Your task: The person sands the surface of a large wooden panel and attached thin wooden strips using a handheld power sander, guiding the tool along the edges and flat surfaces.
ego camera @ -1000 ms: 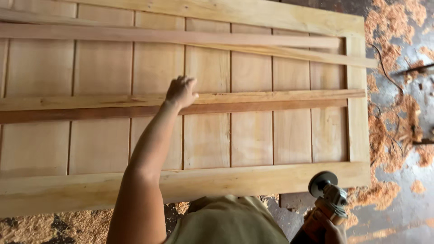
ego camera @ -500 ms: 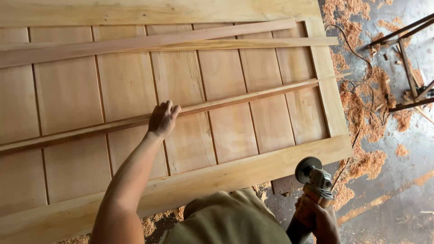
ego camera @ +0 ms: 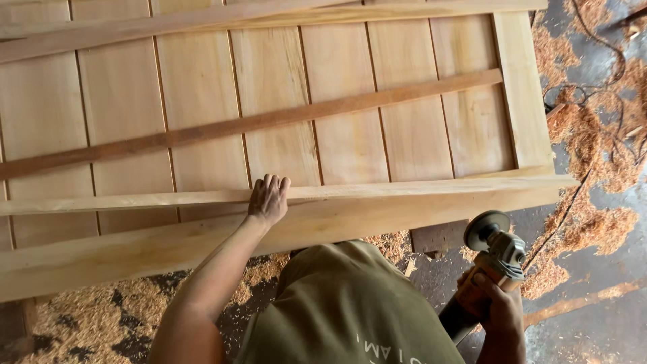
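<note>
Head view shows us leaning over a wide wooden panel door (ego camera: pixel 350 135) lying flat, our left hand (ego camera: pixel 267 200) laid on a pale wood strip (ego camera: pixel 418 189) that rests along the door's near rail. The fingers curl over the strip's far edge and the palm presses on it; we would call it a light clasp rather than a full clench. Our right hand (ego camera: pixel 495 307) is closed around the body of an angle grinder (ego camera: pixel 495 253), held off the door's near right corner, its disc end pointing up and clear of the wood. From this angle we cannot tell whether the disc is turning.

A darker reddish strip (ego camera: pixel 269 121) lies diagonally across the panels, well apart from the pale one, and more strips (ego camera: pixel 202 23) sit at the far edge. Wood shavings (ego camera: pixel 593 216) cover the floor to the right.

To handle the pale strip well, we judge it best to keep the left hand flat and near the strip's middle so it slides without tipping off the rail, and to keep the grinder well away from the strip and our forearm.
</note>
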